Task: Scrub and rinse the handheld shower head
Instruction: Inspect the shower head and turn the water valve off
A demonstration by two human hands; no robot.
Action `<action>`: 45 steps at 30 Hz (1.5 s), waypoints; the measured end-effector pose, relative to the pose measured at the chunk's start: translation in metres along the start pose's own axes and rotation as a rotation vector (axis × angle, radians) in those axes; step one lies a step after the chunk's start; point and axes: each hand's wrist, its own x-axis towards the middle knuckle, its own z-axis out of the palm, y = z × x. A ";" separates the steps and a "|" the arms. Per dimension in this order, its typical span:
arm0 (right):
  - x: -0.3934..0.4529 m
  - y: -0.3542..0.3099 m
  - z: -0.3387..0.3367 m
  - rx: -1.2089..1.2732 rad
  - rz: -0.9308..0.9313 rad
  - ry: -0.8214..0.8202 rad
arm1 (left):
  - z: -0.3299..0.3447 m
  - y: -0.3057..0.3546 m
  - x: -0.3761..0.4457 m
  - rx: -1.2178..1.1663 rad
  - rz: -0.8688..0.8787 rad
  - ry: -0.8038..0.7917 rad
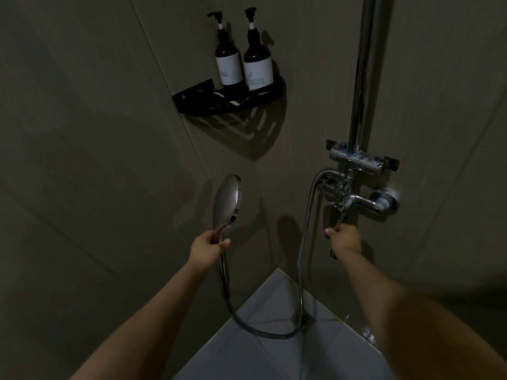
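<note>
shower head (227,200) stood upright in front of the wall, your left hand (210,246) closed around its handle, hose (303,256) looping down to the floor. your right hand (344,237) gripped the mixer lever (336,215). no water showed, so you looked set for rinsing; next, work the lever gently, face aimed away.
</note>
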 end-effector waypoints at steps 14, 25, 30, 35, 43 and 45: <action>-0.002 -0.001 -0.002 -0.027 -0.005 0.005 | -0.001 -0.005 0.001 0.022 0.006 0.021; -0.004 -0.003 -0.002 -0.005 -0.007 0.003 | -0.008 -0.010 0.001 -0.102 -0.004 0.031; -0.005 -0.003 -0.002 -0.003 -0.002 0.002 | -0.011 -0.011 -0.001 -0.079 -0.009 0.064; -0.004 -0.002 -0.003 0.003 -0.005 -0.003 | -0.011 -0.013 0.000 -0.050 0.030 0.178; -0.005 -0.002 -0.003 0.008 -0.001 0.003 | -0.014 -0.015 0.006 0.071 0.020 0.178; -0.004 -0.002 -0.002 0.010 0.001 0.003 | -0.013 -0.016 0.005 0.073 0.035 0.188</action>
